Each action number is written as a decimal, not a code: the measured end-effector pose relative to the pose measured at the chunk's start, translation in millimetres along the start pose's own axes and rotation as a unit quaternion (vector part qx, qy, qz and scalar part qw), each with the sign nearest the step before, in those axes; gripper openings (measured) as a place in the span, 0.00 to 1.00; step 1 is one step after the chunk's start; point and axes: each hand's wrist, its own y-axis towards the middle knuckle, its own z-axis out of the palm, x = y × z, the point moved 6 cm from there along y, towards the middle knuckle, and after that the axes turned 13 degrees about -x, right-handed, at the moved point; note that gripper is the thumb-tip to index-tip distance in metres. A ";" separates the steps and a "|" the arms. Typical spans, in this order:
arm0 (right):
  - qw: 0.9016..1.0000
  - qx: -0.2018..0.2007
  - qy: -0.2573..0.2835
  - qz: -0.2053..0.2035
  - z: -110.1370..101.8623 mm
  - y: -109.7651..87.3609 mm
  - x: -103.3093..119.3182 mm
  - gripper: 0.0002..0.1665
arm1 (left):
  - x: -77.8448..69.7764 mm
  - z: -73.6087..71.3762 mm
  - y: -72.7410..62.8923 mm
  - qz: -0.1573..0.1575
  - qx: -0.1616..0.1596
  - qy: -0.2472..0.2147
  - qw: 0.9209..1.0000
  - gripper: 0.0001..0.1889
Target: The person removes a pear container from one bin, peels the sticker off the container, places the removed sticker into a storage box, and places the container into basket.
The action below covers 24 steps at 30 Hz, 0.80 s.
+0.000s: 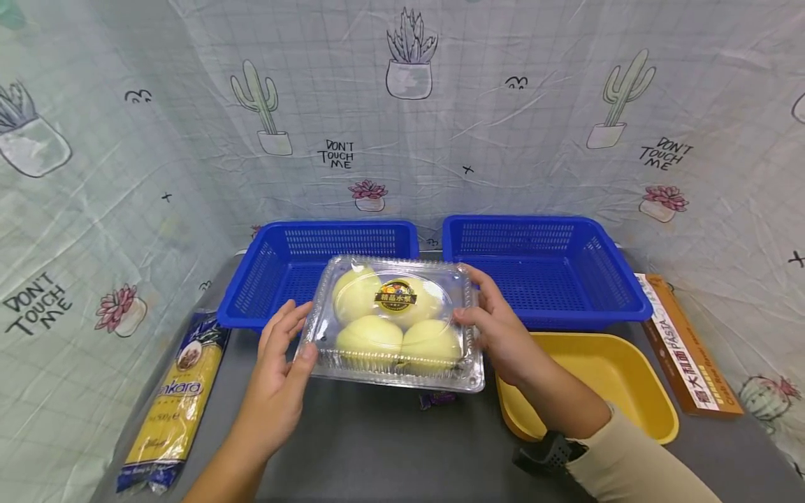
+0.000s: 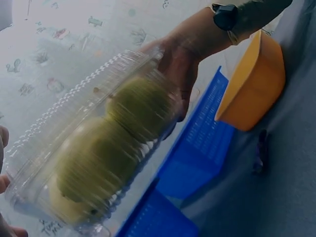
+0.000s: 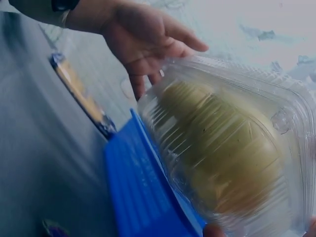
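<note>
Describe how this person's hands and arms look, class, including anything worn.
The left hand and right hand are gloveless. A plain beige sleeve covers the right forearm, with a black wrist device at its cuff. A dark band also shows at the left wrist.

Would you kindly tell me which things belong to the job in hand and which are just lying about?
In the job: clear fruit box; right hand; left hand.
Apparently lying about: pasta bag; pasta box; yellow tray; left blue basket; right blue basket; small purple packet.
</note>
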 end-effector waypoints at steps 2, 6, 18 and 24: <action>1.000 0.001 -0.006 0.003 10.0 0.3 -3.4 0.47 | 2.5 -9.2 -6.0 0.000 -0.016 0.004 1.000 0.27; 1.000 0.007 -0.014 0.012 29.0 -1.4 -12.0 0.48 | 5.3 -27.3 -18.1 0.000 -0.047 0.018 0.999 0.27; 0.997 0.066 0.033 0.014 85.8 -21.2 -42.2 0.49 | 22.3 -69.0 -45.8 -0.002 -0.115 0.060 0.992 0.25; 0.995 0.072 0.058 0.028 100.6 -30.5 -64.0 0.50 | 36.2 -82.4 -61.7 -0.011 -0.159 0.096 0.983 0.25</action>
